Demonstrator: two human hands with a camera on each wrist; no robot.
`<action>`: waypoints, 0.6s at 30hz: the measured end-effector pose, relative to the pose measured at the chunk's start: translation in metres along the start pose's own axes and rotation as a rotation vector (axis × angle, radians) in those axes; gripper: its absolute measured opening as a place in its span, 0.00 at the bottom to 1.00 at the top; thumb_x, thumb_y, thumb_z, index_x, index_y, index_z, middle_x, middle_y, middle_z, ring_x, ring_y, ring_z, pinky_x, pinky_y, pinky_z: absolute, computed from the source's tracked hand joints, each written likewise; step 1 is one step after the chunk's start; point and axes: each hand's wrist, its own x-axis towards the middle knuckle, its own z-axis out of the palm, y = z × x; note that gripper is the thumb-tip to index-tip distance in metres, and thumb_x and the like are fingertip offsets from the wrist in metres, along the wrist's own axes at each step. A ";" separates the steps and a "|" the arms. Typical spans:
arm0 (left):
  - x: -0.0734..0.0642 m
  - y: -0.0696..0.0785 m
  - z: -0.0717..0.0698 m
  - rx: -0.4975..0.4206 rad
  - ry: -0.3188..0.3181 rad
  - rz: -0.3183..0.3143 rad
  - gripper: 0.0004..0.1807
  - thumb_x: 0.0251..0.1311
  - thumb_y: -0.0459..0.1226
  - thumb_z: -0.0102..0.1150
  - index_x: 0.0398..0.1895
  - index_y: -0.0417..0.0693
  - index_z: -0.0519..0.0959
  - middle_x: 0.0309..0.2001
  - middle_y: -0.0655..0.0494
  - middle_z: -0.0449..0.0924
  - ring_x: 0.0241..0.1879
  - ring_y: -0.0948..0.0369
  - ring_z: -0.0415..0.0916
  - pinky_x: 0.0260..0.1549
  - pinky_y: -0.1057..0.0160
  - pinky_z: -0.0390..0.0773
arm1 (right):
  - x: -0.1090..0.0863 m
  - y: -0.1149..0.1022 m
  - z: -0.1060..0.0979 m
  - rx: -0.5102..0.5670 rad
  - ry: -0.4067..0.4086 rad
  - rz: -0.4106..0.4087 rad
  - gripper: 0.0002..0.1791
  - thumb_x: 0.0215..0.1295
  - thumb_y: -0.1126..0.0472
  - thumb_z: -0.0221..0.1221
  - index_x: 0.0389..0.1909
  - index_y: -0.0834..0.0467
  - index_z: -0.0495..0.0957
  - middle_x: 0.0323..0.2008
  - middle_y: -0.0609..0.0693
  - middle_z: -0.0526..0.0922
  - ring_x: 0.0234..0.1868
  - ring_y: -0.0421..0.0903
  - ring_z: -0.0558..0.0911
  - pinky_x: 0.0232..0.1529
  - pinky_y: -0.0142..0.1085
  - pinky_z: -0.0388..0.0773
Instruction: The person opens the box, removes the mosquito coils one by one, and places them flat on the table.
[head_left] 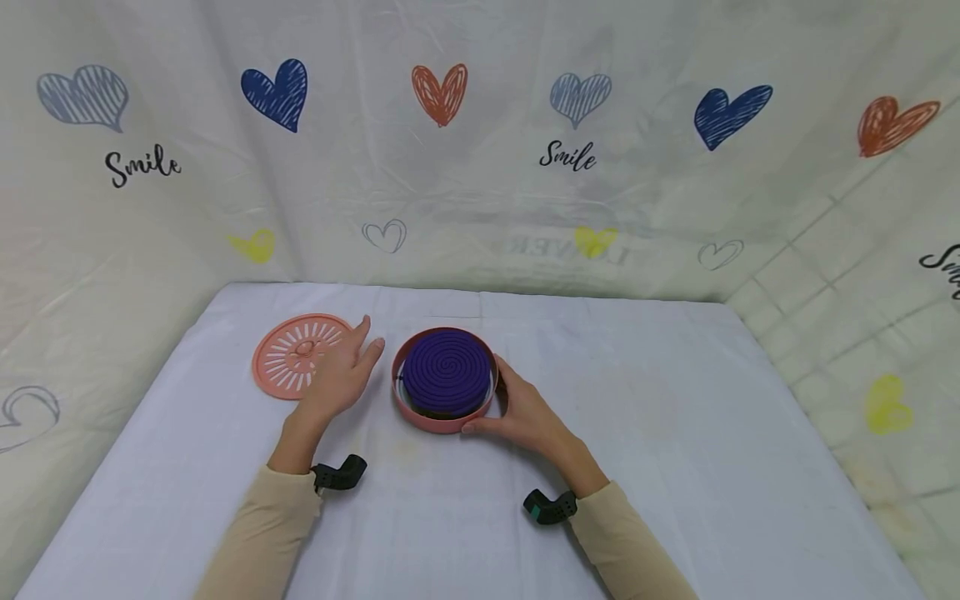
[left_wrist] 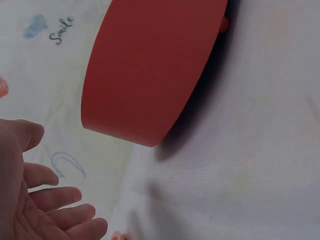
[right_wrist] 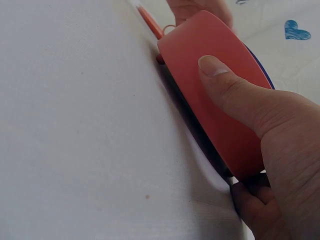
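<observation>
A round coral-red mosquito coil box (head_left: 442, 427) stands mid-table, with a stack of dark blue-purple mosquito coils (head_left: 447, 372) inside it. My right hand (head_left: 525, 412) grips the box by its right side. In the right wrist view the thumb (right_wrist: 215, 70) lies along the red wall, and the other fingers are partly hidden at the lower edge. To the left of the box, my left hand (head_left: 341, 375) has its fingers extended and holds nothing. That hand overlaps the right part of the slotted coral lid (head_left: 281, 367). The left wrist view shows it apart from the box wall (left_wrist: 150, 65).
White cloth (head_left: 660, 467) covers the table. Behind it hangs a pale curtain (head_left: 480, 167) printed with hearts and "Smile" lettering. Each wrist wears a black strap device (head_left: 341, 473). Small feet (right_wrist: 160, 59) show under the box.
</observation>
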 end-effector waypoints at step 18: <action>0.002 -0.004 0.018 -0.002 -0.053 0.103 0.31 0.79 0.45 0.38 0.76 0.36 0.58 0.75 0.42 0.60 0.75 0.46 0.59 0.75 0.44 0.58 | 0.001 0.002 0.001 -0.015 0.001 0.005 0.69 0.42 0.34 0.76 0.81 0.46 0.45 0.77 0.44 0.60 0.78 0.44 0.61 0.77 0.48 0.62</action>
